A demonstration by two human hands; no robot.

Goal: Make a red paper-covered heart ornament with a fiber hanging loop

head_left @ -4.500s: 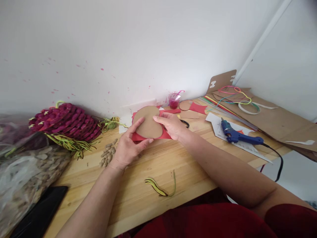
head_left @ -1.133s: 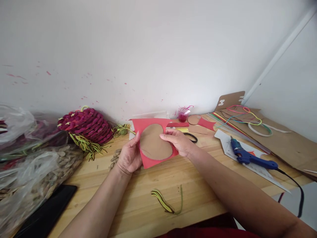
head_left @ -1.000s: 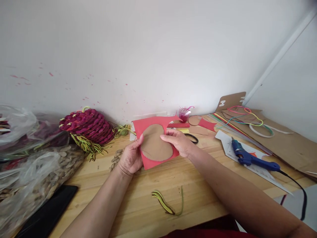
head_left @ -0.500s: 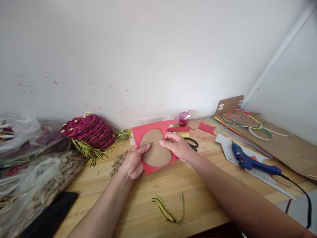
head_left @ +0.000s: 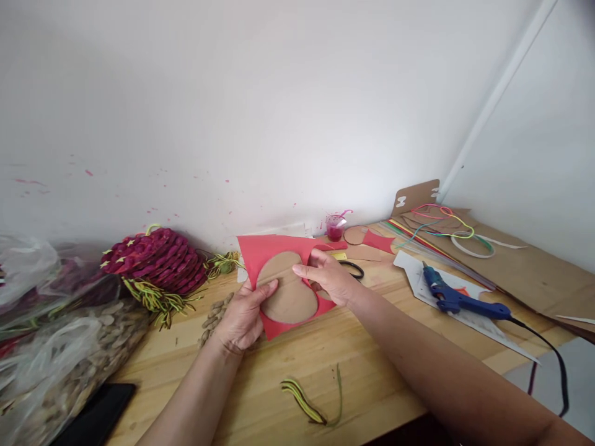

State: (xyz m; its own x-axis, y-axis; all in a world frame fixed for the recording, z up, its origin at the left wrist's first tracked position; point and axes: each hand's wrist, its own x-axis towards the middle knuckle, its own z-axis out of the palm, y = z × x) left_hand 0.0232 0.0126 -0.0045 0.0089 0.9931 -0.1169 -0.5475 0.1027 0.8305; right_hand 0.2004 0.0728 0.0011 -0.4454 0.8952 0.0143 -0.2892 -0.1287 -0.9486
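Note:
A round brown cardboard disc (head_left: 287, 292) lies against a sheet of red paper (head_left: 267, 251), both lifted a little above the wooden table (head_left: 372, 347). My left hand (head_left: 242, 316) grips their left edge, thumb laid over the disc. My right hand (head_left: 325, 275) pinches the right side of the disc and the red paper, fingers closed on them. The red sheet has curved cut-outs along its right side.
A blue glue gun (head_left: 453, 297) with a black cord lies on white paper at the right. Black scissors (head_left: 353, 269), a pink cup (head_left: 334, 228), cardboard pieces and coloured cords sit behind. A magenta woven piece (head_left: 158, 260), seed bags (head_left: 60, 347) and green-yellow strips (head_left: 307, 399) lie left and front.
Over the last seconds both hands lifted the disc and red paper off the table and tilted them up; in the last half second my right hand shifted slightly along the disc's upper right.

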